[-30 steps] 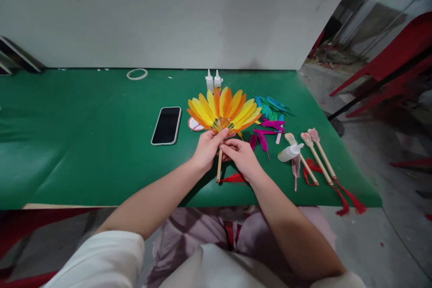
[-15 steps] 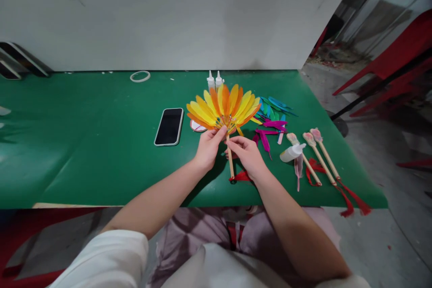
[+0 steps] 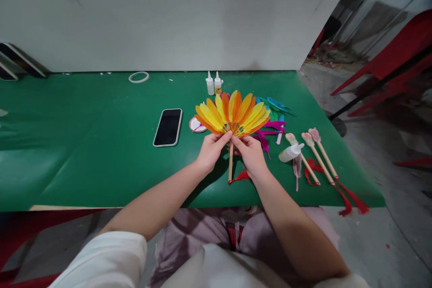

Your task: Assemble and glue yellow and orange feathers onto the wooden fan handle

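A fan of yellow and orange feathers [image 3: 234, 114] on a wooden stick with a red tassel is held upright over the green table [image 3: 84, 144]. My left hand [image 3: 211, 150] pinches the fan's base from the left, and my right hand [image 3: 251, 155] pinches it from the right, fingers closed at the point where the feathers meet the stick. The stick [image 3: 231, 166] hangs down between both hands.
A black phone [image 3: 168, 126] lies left of the fan. Two small glue bottles [image 3: 213, 84] stand behind it, and another glue bottle [image 3: 290, 152] lies on its side to the right. Loose blue, green and magenta feathers [image 3: 273, 114], three wooden handles with red tassels [image 3: 317, 155], a white ring [image 3: 138, 77], red chairs [image 3: 394, 63].
The fan has shifted slightly right and nearer upright. My right hand rose from the stick to the fan's base, so both hands pinch it together.
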Demonstrator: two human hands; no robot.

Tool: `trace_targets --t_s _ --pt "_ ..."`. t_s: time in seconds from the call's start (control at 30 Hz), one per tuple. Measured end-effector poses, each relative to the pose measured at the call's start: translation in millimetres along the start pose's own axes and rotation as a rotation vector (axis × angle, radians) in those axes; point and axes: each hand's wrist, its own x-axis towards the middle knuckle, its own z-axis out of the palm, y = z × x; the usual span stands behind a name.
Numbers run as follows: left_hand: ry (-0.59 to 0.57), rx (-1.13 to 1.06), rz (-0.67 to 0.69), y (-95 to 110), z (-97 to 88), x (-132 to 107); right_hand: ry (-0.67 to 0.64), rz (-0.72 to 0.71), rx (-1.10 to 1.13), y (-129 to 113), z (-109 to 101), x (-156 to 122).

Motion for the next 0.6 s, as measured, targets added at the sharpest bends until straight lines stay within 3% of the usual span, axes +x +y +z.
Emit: trace_targets --t_s 0.3,0.5,0.6 --pt "-0.036 -0.047 -0.024 -3.3 -2.3 0.5 0.003 -0.007 0.01 -0.3 -0.5 -0.2" --pt "0.065 -0.163 0.051 5.1 -2.2 4.3 -0.063 0.05 0.057 -1.4 1.4 -1.9" --pt "0.077 -0.142 0.023 5.3 -1.2 3.5 -0.104 0.064 0.059 -1.6 1.9 -2.4"
